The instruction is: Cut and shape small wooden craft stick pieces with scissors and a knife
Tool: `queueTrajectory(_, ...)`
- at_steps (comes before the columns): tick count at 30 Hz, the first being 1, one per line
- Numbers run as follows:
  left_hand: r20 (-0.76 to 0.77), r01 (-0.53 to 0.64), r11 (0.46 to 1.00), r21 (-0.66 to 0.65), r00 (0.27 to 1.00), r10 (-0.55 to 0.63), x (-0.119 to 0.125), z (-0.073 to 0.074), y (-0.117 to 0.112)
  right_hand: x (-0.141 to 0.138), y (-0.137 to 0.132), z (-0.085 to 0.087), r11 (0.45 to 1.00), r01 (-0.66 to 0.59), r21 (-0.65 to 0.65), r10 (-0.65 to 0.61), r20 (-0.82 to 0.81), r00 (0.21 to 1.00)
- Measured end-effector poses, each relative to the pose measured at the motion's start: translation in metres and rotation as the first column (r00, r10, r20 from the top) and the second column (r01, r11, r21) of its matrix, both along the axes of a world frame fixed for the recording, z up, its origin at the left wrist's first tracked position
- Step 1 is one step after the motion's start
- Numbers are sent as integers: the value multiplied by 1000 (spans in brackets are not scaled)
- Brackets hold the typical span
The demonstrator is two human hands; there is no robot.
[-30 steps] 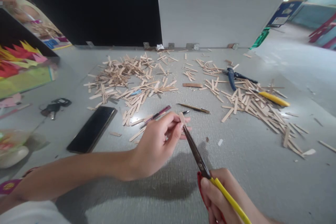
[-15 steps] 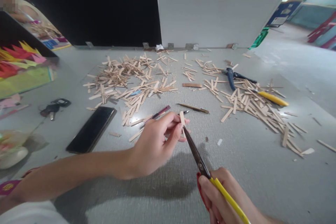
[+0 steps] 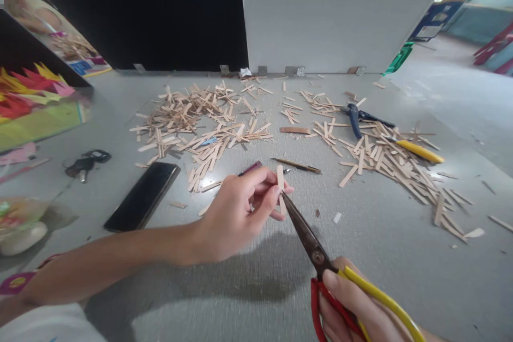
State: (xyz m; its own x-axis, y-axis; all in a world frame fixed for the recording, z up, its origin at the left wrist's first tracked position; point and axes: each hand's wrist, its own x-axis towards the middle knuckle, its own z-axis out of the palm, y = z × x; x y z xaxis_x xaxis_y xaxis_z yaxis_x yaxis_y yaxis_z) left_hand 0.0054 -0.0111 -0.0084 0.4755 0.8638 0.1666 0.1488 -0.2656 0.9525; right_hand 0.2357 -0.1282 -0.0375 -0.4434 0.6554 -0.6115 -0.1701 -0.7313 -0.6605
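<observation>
My left hand (image 3: 240, 211) pinches a short wooden craft stick (image 3: 280, 177) upright between thumb and fingers, above the grey table. In my right hand (image 3: 356, 304) are scissors (image 3: 306, 235) with dark blades, one red handle and one yellow. Their tips meet the stick at its right side, just beside my left fingertips. The handles stand somewhat apart; how far the blade tips are spread is hard to tell. Beyond my left hand lie a purple pen (image 3: 251, 168), partly hidden, and a thin brownish pen-like tool (image 3: 296, 165).
Craft stick piles lie at the back left (image 3: 192, 109) and right (image 3: 396, 165), with blue-handled pliers (image 3: 355, 120) and a yellow cutter (image 3: 419, 150). A phone (image 3: 142, 197) and keys (image 3: 84, 165) lie left. A black-and-white panel (image 3: 344, 10) stands behind. Another person (image 3: 42, 16) sits far left.
The scissor handles have spread apart, and my right hand has shifted slightly right and down. My left hand still holds the stick in nearly the same place.
</observation>
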Motion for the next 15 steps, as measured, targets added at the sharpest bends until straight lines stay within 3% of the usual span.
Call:
queueTrajectory(2, 34, 7, 1000, -30, 999, -6, 0, 2, 0, 2, -2, 1, 997, 38, -71, -43, -61, 997)
queueTrajectory(6, 53, 10, 998, -59, 999, -7, 1, 6, -1, 5, -8, -5, 991, 0, -133, -23, -165, 986)
queueTrajectory(11, 80, 5, 990, -141, 997, 6, 2, 14, 0, 2, -6, -16, 995, 8, -101, -30, -221, 975)
queueTrajectory(15, 110, 51, 968, -245, 994, -25, 3, 14, 6, -8, 5, -18, 999, -28, -22, 18, -373, 928)
